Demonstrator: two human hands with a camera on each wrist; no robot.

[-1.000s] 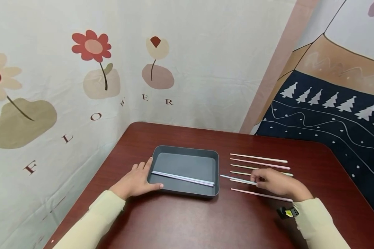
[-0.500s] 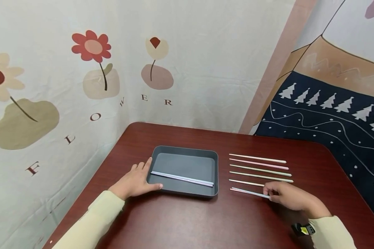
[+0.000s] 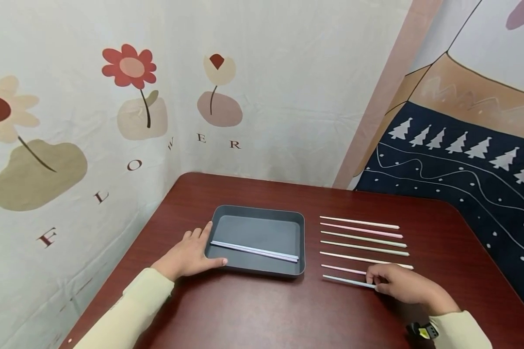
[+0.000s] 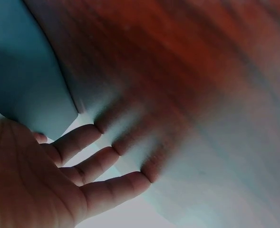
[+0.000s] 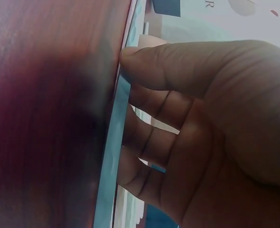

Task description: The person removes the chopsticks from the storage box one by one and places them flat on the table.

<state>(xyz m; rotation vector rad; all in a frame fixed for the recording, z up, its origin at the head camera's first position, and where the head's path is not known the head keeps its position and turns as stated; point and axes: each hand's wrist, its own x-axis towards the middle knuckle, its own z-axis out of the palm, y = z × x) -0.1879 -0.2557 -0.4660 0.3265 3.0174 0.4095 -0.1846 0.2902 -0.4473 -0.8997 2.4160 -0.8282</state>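
Note:
My right hand [image 3: 403,286] pinches a light blue chopstick [image 3: 347,280] between thumb and fingers, low over the table at the front of a row of chopsticks. In the right wrist view, the thumb presses on this blue chopstick [image 5: 110,161]. A pink chopstick [image 3: 342,269] lies just behind it, partly hidden by the fingers. My left hand [image 3: 188,257] rests at the near left corner of a grey rectangular tray [image 3: 258,228], thumb at its front rim, other fingers extended along its left side. Purple chopsticks [image 3: 253,250] lie together inside the tray, slanting.
Behind the pink one, several more chopsticks lie roughly parallel: a cream one [image 3: 353,258], green ones [image 3: 362,238], another pink one [image 3: 360,230] and a pale one [image 3: 358,222]. The brown table [image 3: 262,315] meets a flower-print cloth [image 3: 279,121] at the back.
My right hand has moved toward me with the blue chopstick, from the middle of the row, past the front pink chopstick. The left hand and tray stay in place.

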